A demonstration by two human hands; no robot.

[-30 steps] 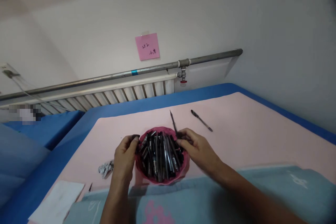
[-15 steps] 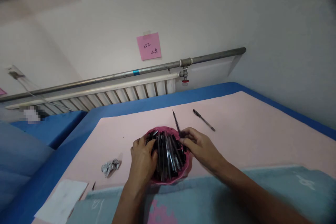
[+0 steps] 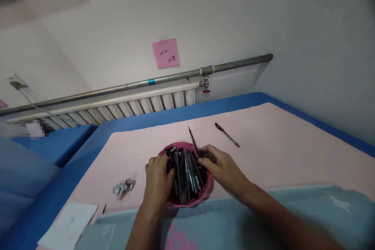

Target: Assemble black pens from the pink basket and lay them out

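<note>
A pink basket (image 3: 209,188) packed with black and clear pens (image 3: 187,175) sits in front of me on the pink sheet. My left hand (image 3: 159,175) is closed around the basket's left side, its thumb and fingertips over the rim against the pens. Above the right rim, my right hand (image 3: 218,162) pinches a dark pen (image 3: 192,136) whose bare, narrow tip points up and away to the left. The lower end of that pen is hidden by my fingers. Another black-capped pen (image 3: 227,134) lies on the sheet beyond my right hand.
Crumpled paper (image 3: 123,188), a white sheet of paper (image 3: 68,224) and a small dark piece (image 3: 104,208) lie to the left. A blue-grey cloth (image 3: 299,199) covers the near edge. Behind the blue table edge (image 3: 152,115) stand a radiator (image 3: 146,105) and pipe (image 3: 123,87).
My right hand has shifted slightly left with its pen, whose tip now sits further left and a little lower. My left hand stays at the basket.
</note>
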